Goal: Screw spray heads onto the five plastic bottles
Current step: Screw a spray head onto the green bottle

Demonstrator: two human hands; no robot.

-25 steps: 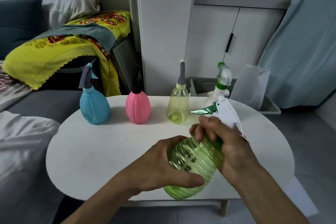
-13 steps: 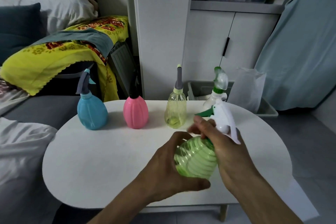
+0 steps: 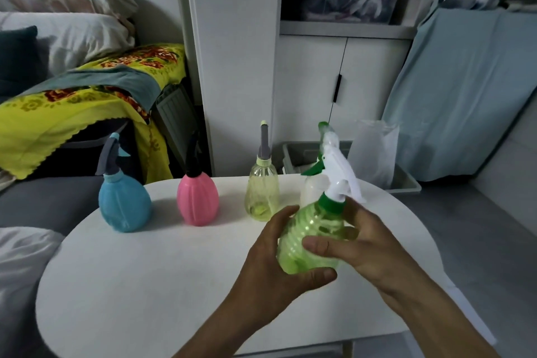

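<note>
I hold a ribbed green bottle (image 3: 312,229) nearly upright above the white table (image 3: 145,285), a white spray head (image 3: 340,171) with a green collar on its neck. My left hand (image 3: 273,267) cups the bottle's body from the left and below. My right hand (image 3: 360,244) wraps the body from the right. In a row at the table's back stand a blue bottle (image 3: 123,206), a pink bottle (image 3: 197,200), a yellow bottle (image 3: 261,195) and a white bottle (image 3: 312,192), each with a spray head; the white one is partly hidden behind the green one.
A sofa with a yellow patterned blanket (image 3: 72,107) lies at the left. Behind the table stand a white cabinet (image 3: 343,90), a grey bin (image 3: 406,183) with a plastic bag (image 3: 372,154), and a pale blue cloth (image 3: 459,96) at the right.
The green bottle has swung from tilted to nearly upright. My right hand has slid from the spray head's collar down onto the bottle's body.
</note>
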